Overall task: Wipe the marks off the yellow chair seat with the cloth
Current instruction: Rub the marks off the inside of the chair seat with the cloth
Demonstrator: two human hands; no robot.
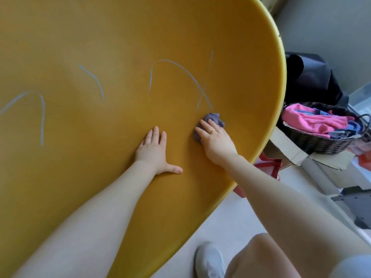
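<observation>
The yellow chair seat (120, 47) fills most of the view, its rounded rim running down the right side. Several pale blue marks cross it: a looping mark (180, 71) just above the cloth, a short stroke (93, 79) in the middle and a hooked line (41, 111) at the left. My right hand (215, 140) presses a crumpled purple-grey cloth (214, 119) onto the seat just below the looping mark. My left hand (155, 151) lies flat on the seat beside it, fingers spread, holding nothing.
Right of the seat rim stands a dark wicker basket (317, 141) with pink and blue cloths, on flattened cardboard (289, 151). A black bag (309, 77) sits behind it and a red paper bag (269, 163) below. My white shoe (209, 259) rests on the pale floor.
</observation>
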